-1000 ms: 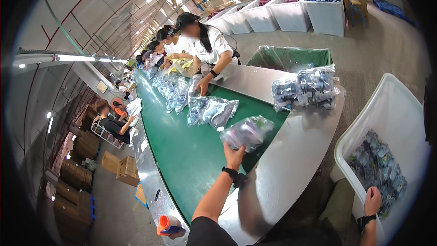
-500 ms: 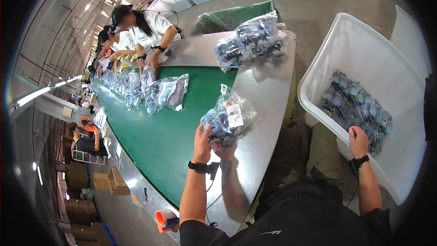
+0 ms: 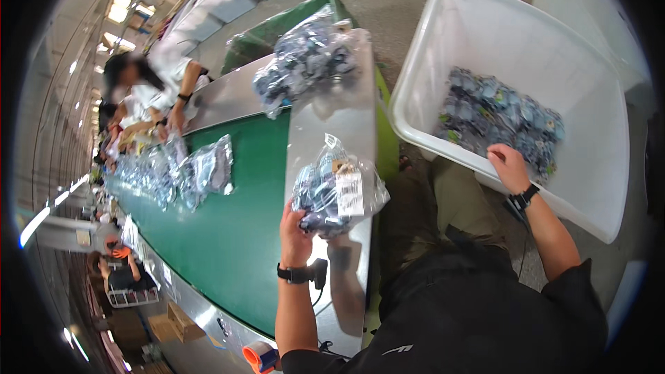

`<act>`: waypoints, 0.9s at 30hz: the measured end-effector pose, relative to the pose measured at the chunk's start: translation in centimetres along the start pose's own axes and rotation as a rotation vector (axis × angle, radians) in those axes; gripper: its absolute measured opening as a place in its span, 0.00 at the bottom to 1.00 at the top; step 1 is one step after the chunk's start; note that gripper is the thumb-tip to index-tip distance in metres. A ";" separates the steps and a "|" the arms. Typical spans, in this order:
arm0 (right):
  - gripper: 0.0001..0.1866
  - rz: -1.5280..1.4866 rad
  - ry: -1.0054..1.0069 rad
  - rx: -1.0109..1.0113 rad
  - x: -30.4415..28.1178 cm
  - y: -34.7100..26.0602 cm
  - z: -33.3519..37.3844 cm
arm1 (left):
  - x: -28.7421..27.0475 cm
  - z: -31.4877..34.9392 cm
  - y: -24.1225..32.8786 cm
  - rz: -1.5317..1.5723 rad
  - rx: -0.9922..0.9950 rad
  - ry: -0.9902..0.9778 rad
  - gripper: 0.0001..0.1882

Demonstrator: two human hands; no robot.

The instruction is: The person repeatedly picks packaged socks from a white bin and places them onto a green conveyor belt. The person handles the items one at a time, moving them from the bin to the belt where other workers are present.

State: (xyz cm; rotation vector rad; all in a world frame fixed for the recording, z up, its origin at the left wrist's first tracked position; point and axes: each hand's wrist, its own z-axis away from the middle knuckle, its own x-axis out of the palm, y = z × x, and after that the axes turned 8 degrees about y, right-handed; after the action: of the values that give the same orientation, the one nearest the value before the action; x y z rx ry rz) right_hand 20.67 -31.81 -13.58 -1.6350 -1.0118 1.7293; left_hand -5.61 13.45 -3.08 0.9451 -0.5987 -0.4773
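In my left hand (image 3: pixel 296 235) is a clear plastic bag (image 3: pixel 320 194) of grey-blue items with a white barcode label; its fingers are closed on the bag's lower left side. The bag is above the metal edge of the conveyor table. My right hand (image 3: pixel 508 166) reaches over the near rim of a large white bin (image 3: pixel 443 149), its fingers curled; whether they hold anything is hidden. Inside the bin lie rows of grey-blue items (image 3: pixel 502 114) with small green tags, just beyond that hand. What kind the items are is too small to tell.
The green conveyor belt (image 3: pixel 228 235) runs to the far left, bearing several bagged items (image 3: pixel 208 166). Another full bag (image 3: pixel 312 59) rests on the table's far corner, beside a green container (image 3: pixel 242 45). Co-workers (image 3: pixel 149 93) stand along the belt. An orange tape dispenser (image 3: pixel 260 357) is at the near edge.
The view has swung right, so the belt, co-workers and bin sit further left in it. The bag in my left hand has turned slightly. My right hand stays at the bin's rim.
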 end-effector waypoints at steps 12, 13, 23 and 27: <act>0.25 -0.660 -0.843 0.177 1.5 -11.3 0.6 | 10.2 3.8 -2.4 -0.146 -0.207 -0.470 0.40; 0.25 -0.675 -0.909 0.139 1.5 -11.8 0.8 | 11.0 4.3 -2.5 -0.189 -0.220 -0.516 0.41; 0.24 -0.607 -0.843 0.282 -1.4 -7.4 1.5 | 13.2 5.2 -5.0 -0.259 -0.116 -0.576 0.31; 0.24 -0.674 -0.466 0.366 -4.6 -1.4 -2.7 | 11.5 4.8 -4.5 -0.272 -0.075 -0.396 0.27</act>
State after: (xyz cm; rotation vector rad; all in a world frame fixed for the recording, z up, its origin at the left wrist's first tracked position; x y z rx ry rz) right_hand 23.66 -34.36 -9.70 -0.5656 -1.1833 1.6929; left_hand -0.81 1.18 -1.71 0.8688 -0.8064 -0.9384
